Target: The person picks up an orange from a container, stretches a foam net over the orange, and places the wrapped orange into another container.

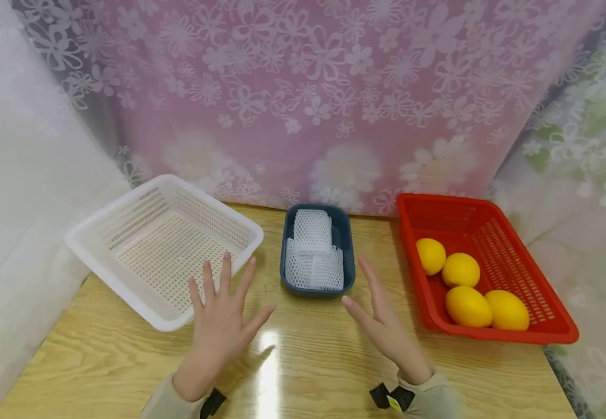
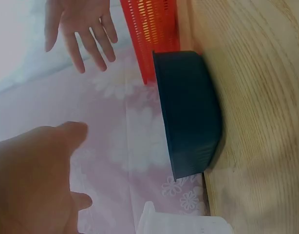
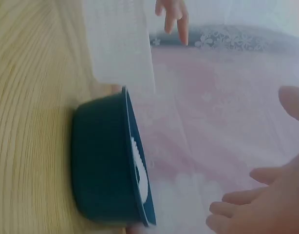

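Note:
My left hand point(image 1: 220, 326) hovers with spread, straight fingers by the near right corner of a white basket point(image 1: 163, 311), holding nothing. On the other side my right hand point(image 1: 386, 331) is held with extended fingers and thumb apart, also holding nothing. Between and beyond the hands a dark blue bin point(image 1: 317, 294) stands on the table. White foam net sleeves point(image 1: 313, 250) lie folded in it. At the right, a red basket point(image 1: 491, 334) contains several yellow lemon-like fruits point(image 1: 468, 306). In the left wrist view the blue bin point(image 2: 188, 117) appears from its side, apart from both hands.
The wooden table point(image 1: 313, 366) carries all three containers. A pink floral cloth point(image 1: 303, 105) hangs behind it, with white cloth point(image 1: 30, 192) at the left and a flowered cloth point(image 1: 591, 192) at the right. The baskets flank the blue bin.

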A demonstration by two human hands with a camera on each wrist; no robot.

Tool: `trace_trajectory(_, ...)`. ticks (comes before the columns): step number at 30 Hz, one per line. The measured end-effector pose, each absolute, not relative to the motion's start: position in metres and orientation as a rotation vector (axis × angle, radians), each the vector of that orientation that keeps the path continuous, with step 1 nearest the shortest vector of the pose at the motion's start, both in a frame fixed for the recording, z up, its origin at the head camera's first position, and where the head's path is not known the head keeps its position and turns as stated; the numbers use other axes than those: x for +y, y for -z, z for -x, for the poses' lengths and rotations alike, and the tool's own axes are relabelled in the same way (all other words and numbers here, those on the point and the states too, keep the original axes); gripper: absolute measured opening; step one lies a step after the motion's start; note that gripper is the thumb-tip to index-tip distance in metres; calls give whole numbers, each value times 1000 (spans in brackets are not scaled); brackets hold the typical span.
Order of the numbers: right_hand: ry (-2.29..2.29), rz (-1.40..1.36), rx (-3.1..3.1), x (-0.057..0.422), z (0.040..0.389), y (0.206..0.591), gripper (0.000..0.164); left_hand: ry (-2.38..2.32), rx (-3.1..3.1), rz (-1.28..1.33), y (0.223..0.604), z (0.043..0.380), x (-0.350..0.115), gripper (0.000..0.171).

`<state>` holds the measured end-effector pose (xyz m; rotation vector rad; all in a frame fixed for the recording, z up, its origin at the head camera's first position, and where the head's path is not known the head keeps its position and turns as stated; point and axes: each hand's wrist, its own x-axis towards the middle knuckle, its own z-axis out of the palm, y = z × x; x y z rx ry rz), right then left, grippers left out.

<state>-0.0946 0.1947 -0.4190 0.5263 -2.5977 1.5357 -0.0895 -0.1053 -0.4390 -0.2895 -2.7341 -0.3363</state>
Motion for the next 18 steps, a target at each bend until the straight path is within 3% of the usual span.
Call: trace_trajectory(18, -2225, -662, -2178, 99, 141, 426, 63, 667, -2471, -101, 446, 65, -153, 78)
